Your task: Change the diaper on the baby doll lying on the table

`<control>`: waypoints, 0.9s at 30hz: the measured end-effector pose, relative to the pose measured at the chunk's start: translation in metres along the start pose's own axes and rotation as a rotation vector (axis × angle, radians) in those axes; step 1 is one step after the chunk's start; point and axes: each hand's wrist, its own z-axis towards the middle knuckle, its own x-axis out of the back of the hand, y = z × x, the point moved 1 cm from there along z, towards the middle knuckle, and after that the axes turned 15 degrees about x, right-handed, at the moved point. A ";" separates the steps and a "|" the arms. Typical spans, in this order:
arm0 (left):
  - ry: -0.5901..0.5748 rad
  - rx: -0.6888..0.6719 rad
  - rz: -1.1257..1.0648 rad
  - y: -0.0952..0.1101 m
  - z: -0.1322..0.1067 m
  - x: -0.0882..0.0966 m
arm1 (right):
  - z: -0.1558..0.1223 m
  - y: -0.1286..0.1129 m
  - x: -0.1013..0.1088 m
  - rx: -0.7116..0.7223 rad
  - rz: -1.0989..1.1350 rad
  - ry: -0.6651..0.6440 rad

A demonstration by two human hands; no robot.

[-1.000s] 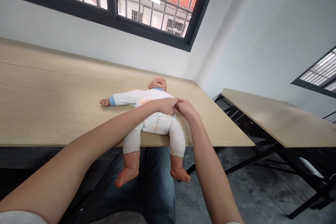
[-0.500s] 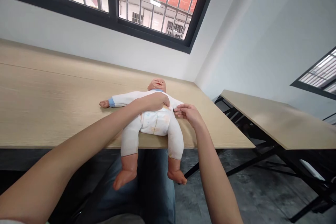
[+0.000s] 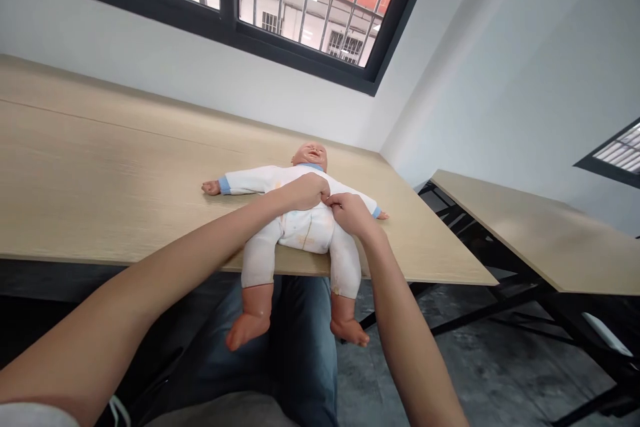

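White cloth under the fingers, on a soft-bodied baby doll with glossy pink plastic head, hands and feet (image 3: 306,230), flat on its back directly below both hands. Left hand (image 3: 307,191) curled over the belly, fingers folded inward, tips mostly tucked from view. Right hand (image 3: 351,213) just beside, fingers bent, thumb and forefinger drawn close at the same spot. Touching, or very nearly, tip to tip, on the white long-sleeved garment with light-blue collar and cuffs (image 3: 287,177). Cannot tell whether closed on a pinch of cloth (too small, and half hidden by the knuckles).

Beyond the fingers, the doll's head; out to either side, sleeves spread wide; nearer than the fingers, stubby white legs over the front edge of a pale wood-grained table (image 3: 100,180), bare feet above faded blue jeans (image 3: 305,353). Well to the right of the fingers, a second pale table on black metal legs (image 3: 530,227).

Compared with half a second ago: right fingers then straighter and apart from the left, near the doll's sleeve; now brought in beside the left. Also newly visible past the right fingers, a blue cuff and small plastic hand.
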 end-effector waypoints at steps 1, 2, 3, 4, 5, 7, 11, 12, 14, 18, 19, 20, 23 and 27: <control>0.013 -0.006 -0.014 0.001 -0.001 0.002 | 0.002 -0.003 0.001 -0.009 -0.030 -0.018; 0.034 -0.014 -0.038 0.003 -0.002 0.005 | 0.003 -0.006 0.002 -0.019 -0.059 -0.030; 0.071 -0.013 -0.077 0.003 -0.004 0.010 | 0.005 -0.008 0.003 -0.027 -0.085 -0.040; 0.128 0.000 -0.128 0.003 -0.006 0.017 | 0.007 -0.009 0.004 -0.035 -0.105 -0.049; 0.201 0.015 -0.188 0.001 -0.009 0.026 | 0.009 -0.009 0.006 -0.042 -0.115 -0.057; 0.353 0.064 -0.300 -0.010 -0.016 0.047 | 0.014 -0.010 0.011 -0.060 -0.101 -0.059; 0.495 0.249 -0.439 -0.055 -0.035 0.080 | 0.029 -0.016 0.022 -0.061 0.008 0.054; 0.517 0.302 -0.468 -0.068 -0.041 0.084 | 0.036 -0.020 0.022 -0.042 0.042 0.085; 0.544 0.393 -0.490 -0.090 -0.050 0.086 | 0.052 -0.030 0.017 0.011 0.093 0.107; 0.412 0.508 -0.443 -0.104 -0.068 0.080 | 0.093 -0.045 -0.007 0.155 0.020 -0.043; 0.326 0.527 -0.440 -0.101 -0.073 0.079 | 0.102 -0.046 -0.013 0.172 -0.015 -0.108; 0.229 0.544 -0.441 -0.096 -0.080 0.077 | 0.111 -0.046 -0.018 0.171 -0.043 -0.169; 0.020 0.535 -0.421 -0.069 -0.105 0.072 | 0.127 -0.042 -0.028 0.112 -0.041 -0.291; 0.105 0.474 -0.298 -0.025 -0.142 0.060 | 0.132 -0.035 -0.035 0.101 0.055 -0.362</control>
